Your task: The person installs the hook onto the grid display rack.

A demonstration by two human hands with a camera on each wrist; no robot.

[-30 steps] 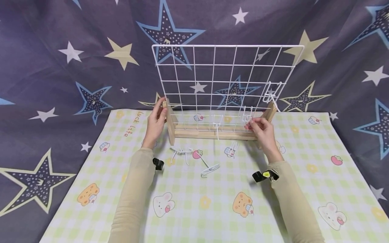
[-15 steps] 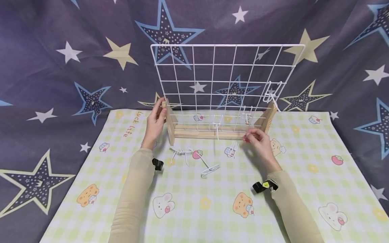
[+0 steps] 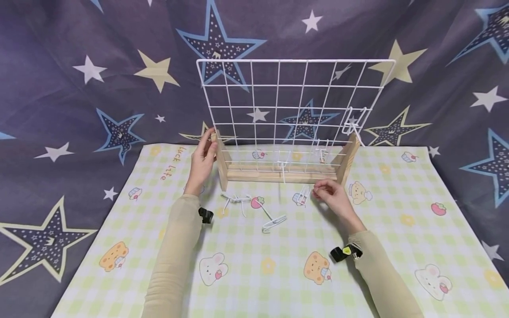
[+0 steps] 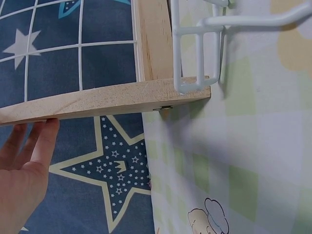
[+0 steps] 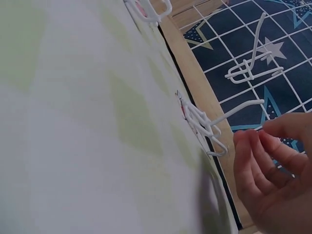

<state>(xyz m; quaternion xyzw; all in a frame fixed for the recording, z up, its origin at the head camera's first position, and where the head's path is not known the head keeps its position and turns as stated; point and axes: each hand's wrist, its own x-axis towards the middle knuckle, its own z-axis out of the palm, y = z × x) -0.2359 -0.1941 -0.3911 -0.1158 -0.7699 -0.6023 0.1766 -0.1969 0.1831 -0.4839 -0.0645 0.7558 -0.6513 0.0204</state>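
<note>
A white wire grid [image 3: 277,107] stands upright in a wooden stand [image 3: 274,176]. My left hand [image 3: 202,161] is at the stand's left post; in the left wrist view straight fingers [image 4: 46,139] touch its outer face. My right hand [image 3: 332,196] is low in front of the stand's right end, its thumb and fingertips drawn close together with nothing seen between them. Beside those fingertips a white wire hook [image 5: 202,122] lies on the cloth, its prong angled up. Three hooks hang on the grid: upper right [image 3: 351,126], lower right [image 3: 321,151] and low centre [image 3: 282,165].
On the checked tablecloth [image 3: 254,282] in front of the stand lie another single hook [image 3: 274,222] and a small tangle of white hooks [image 3: 236,198]. Behind the stand hangs a dark star-patterned curtain [image 3: 159,35].
My right hand has moved away from the hook low on the grid's right side, down and toward me, to the hook on the cloth. My left hand stays at the post.
</note>
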